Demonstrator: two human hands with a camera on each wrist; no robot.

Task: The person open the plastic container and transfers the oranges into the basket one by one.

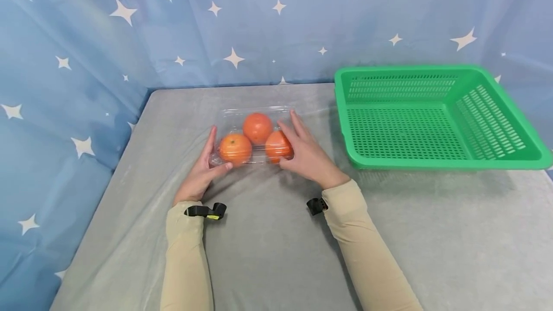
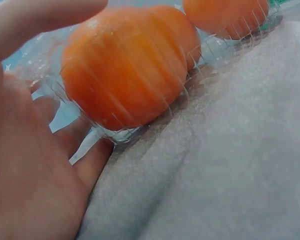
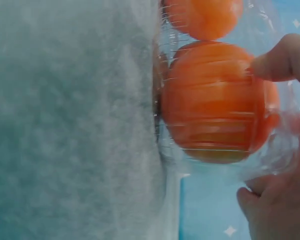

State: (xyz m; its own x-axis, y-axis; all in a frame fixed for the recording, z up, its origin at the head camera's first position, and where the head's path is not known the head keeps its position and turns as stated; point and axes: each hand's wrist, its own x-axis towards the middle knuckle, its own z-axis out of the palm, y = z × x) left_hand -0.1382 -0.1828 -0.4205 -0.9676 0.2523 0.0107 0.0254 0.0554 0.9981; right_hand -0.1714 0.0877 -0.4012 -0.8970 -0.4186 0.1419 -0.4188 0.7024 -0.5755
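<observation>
A clear plastic clamshell box (image 1: 258, 153) sits on the grey cloth with three oranges inside. In the head view one orange (image 1: 235, 149) lies at the left, another orange (image 1: 257, 127) at the back, and the third orange (image 1: 276, 148) at the right. My left hand (image 1: 199, 174) holds the box's left end, thumb at the front corner and fingers along the side. At the opposite end my right hand (image 1: 308, 157) grips the box, its thumb near the front and fingers spread over the right side. Through the plastic, the right wrist view shows an orange (image 3: 215, 105) beside my thumb.
A green perforated plastic basket (image 1: 432, 163) stands at the right of the grey cloth-covered table (image 1: 268, 244), near its back edge. Behind and to the left hangs a blue curtain (image 1: 259, 28) with white stars.
</observation>
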